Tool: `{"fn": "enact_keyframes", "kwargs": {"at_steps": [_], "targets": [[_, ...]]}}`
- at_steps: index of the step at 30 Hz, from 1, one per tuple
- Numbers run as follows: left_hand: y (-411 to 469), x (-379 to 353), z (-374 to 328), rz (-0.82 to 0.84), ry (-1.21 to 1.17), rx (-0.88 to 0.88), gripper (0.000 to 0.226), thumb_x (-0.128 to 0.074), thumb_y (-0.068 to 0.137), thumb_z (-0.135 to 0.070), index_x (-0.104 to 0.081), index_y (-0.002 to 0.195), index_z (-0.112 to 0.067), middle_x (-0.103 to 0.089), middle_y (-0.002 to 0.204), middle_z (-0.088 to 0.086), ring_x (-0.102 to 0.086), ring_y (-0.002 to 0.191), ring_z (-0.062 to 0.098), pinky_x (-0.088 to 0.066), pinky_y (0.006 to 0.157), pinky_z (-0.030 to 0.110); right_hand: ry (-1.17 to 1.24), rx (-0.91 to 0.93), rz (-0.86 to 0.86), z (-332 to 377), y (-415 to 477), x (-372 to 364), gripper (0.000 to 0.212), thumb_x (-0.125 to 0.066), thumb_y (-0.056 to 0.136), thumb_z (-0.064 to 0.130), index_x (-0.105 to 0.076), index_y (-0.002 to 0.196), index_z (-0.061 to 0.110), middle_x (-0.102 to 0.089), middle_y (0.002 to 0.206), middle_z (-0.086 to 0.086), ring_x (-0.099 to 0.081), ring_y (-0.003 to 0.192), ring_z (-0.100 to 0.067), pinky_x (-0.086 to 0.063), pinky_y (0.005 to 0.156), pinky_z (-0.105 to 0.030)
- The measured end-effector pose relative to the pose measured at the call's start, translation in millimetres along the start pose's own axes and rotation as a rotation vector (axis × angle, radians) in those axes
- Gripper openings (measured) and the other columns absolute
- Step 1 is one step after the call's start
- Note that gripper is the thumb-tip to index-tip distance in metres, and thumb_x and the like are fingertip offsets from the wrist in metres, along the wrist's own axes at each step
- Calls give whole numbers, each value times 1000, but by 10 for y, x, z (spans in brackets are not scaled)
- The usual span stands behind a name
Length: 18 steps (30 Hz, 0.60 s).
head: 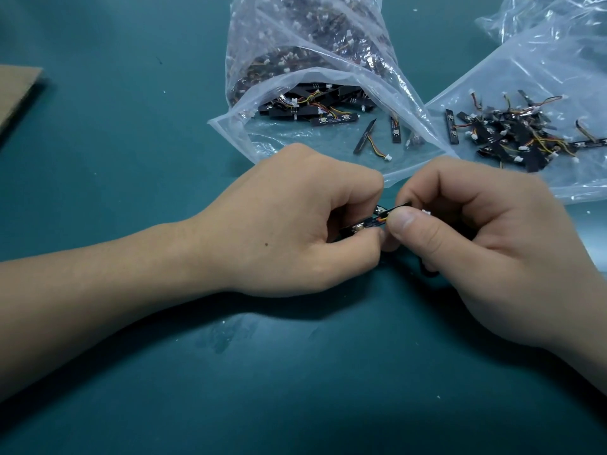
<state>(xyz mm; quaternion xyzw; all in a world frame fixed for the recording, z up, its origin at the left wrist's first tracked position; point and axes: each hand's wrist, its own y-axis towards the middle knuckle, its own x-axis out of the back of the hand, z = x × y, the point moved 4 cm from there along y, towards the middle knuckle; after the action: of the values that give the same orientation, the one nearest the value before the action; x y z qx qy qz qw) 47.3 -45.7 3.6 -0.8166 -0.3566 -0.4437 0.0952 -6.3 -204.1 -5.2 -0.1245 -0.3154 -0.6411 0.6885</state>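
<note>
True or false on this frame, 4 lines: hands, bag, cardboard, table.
1. The left hand and right hand both pinch one black strip. True.
2. The bag behind them is sealed. False: its mouth gapes open, with strips showing inside.
3. Cardboard lies at the far left. True.
4. The table is red. False: it is dark teal.

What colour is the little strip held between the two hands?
The strip is black, seen best in the head view.
</note>
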Motion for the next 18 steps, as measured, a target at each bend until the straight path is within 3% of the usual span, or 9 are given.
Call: {"fn": "enact_keyframes", "kwargs": {"at_steps": [18], "targets": [[-12, 39, -55, 12, -59, 29, 53, -71, 91, -22, -30, 62, -38, -35, 56, -14, -37, 55, 14, -30, 66, 32, 19, 11, 12, 15, 5, -2, 19, -61, 92, 41, -64, 81, 26, -61, 63, -4, -52, 52, -23, -41, 50, -41]]}}
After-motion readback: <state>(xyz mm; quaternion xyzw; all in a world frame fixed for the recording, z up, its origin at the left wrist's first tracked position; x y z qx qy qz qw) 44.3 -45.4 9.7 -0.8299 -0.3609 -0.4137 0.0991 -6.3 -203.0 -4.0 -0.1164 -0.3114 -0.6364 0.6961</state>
